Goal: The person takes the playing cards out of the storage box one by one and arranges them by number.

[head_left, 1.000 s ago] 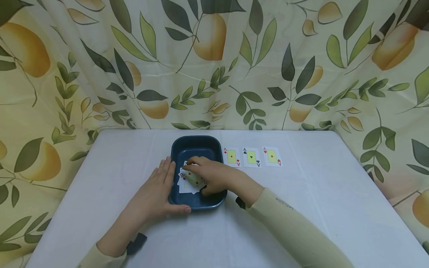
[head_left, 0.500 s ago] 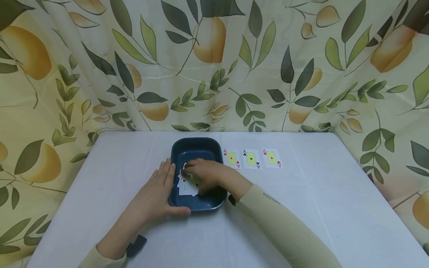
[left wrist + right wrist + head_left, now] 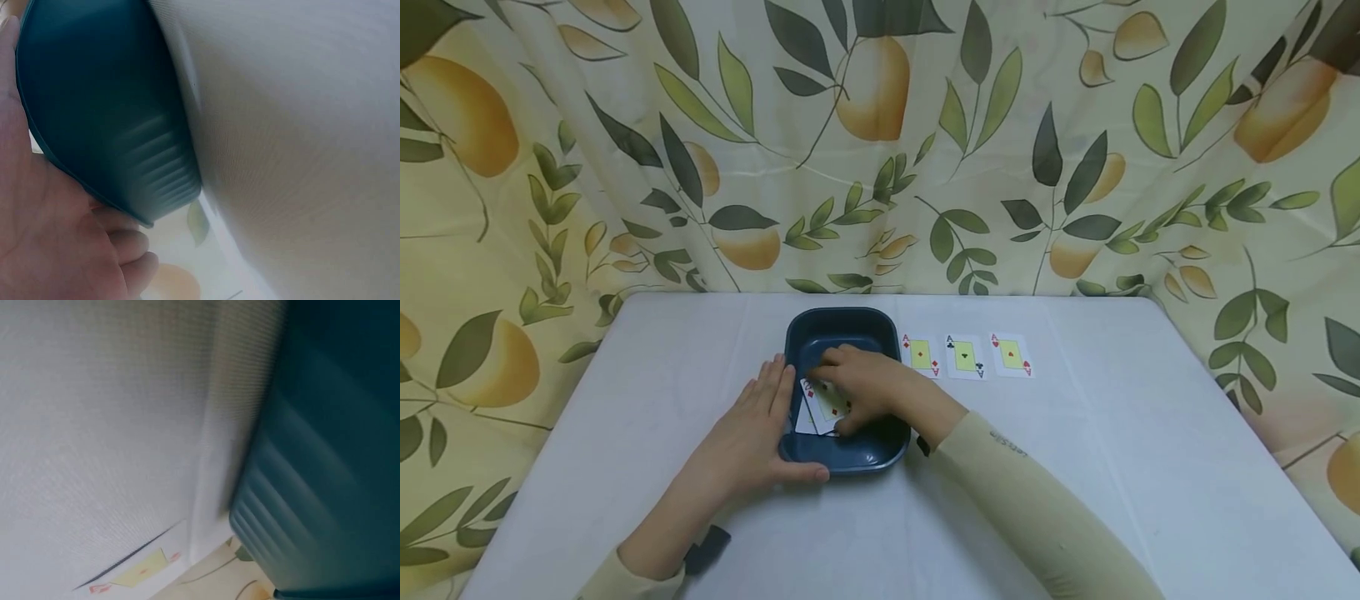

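Three face-up aces (image 3: pixel 964 356) lay in a row on the white cloth-covered worktop (image 3: pixel 1112 467), just to the right of a dark blue, rounded rectangular plastic tray (image 3: pixel 842 458). Compared with the view a second before, the small loose pile of playing cards (image 3: pixel 822 406) inside the tray looked more gathered: its spread had narrowed and the cards sat closer to the tray's left wall. The right hand (image 3: pixel 865 387) was inside the tray, fingers curled down onto the pile; it had shifted slightly toward the tray's far end, though whether it pinched a single card or only pressed on the pile could not be told. The left hand (image 3: pixel 752 437) stayed flat against the tray's left outer wall, fingers straight and thumb along the near rim, and the left wrist view showed the palm (image 3: pixel 37 231) touching the ribbed blue side. Judging from this, the cards were being sorted through while the tray was steadied, with nothing lifted out yet.
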`<state>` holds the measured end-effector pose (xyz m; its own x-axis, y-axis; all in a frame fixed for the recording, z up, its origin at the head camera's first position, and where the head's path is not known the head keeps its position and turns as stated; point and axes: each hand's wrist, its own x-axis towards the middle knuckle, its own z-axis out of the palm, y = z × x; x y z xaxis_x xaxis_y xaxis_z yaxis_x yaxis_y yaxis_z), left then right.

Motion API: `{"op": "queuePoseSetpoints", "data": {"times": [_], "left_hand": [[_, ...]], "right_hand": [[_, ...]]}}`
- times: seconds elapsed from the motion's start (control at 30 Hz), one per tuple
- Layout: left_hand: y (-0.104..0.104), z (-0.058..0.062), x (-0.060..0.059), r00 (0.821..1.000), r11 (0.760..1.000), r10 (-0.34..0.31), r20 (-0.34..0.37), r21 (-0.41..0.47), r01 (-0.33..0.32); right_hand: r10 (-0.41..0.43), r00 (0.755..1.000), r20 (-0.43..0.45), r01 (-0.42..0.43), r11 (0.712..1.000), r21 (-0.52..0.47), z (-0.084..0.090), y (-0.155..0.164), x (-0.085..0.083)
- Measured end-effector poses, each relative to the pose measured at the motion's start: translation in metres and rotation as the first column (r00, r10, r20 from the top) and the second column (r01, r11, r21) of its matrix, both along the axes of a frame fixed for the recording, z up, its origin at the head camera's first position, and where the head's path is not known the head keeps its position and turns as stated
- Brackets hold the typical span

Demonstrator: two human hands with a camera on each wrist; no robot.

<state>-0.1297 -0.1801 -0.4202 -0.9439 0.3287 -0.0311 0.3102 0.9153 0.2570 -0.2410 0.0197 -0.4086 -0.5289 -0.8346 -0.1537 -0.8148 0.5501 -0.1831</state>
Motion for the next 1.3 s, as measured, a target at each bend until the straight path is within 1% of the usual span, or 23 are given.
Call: {"op": "queuePoseSetpoints", "data": {"times": [0.2, 0.3, 0.43, 0.57, 0.77, 0.87, 1.03, 1.3], "left_hand": [[0.000, 0.001, 0.000, 1.000, 1.000, -0.001, -0.001, -0.002, 0.001], [0.001, 0.002, 0.000, 1.000, 1.000, -0.002, 0.002, 0.000, 0.002], [0.002, 0.004, 0.001, 1.000, 1.000, -0.001, 0.004, 0.000, 0.001], [0.002, 0.005, 0.001, 1.000, 1.000, -0.003, -0.003, 0.001, 0.003], [0.002, 0.004, 0.001, 1.000, 1.000, 0.006, 0.000, 0.001, -0.006], [0.003, 0.004, 0.002, 1.000, 1.000, 0.013, 0.003, 0.002, -0.013], [0.003, 0.003, 0.002, 1.000, 1.000, 0.020, 0.003, 0.001, -0.020], [0.004, 0.002, 0.002, 1.000, 1.000, 0.017, -0.012, 0.002, -0.017]], "right_hand": [[-0.011, 0.999, -0.039, 0.010, 0.999, -0.035, 0.006, 0.003, 0.002], [-0.022, 1.000, -0.012, 0.021, 0.997, -0.078, 0.013, 0.007, 0.005], [-0.039, 0.998, 0.046, 0.046, 0.986, -0.162, 0.023, 0.016, 0.009], [-0.062, 0.996, 0.061, 0.074, 0.974, -0.214, 0.033, 0.028, 0.011], [-0.115, 0.992, 0.060, 0.126, 0.967, -0.222, 0.042, 0.046, 0.014], [-0.129, 0.990, 0.051, 0.137, 0.964, -0.228, 0.044, 0.054, 0.015], [-0.155, 0.987, 0.046, 0.162, 0.961, -0.224, 0.045, 0.069, 0.016], [-0.224, 0.973, 0.049, 0.229, 0.954, -0.191, 0.041, 0.090, 0.018]]}}
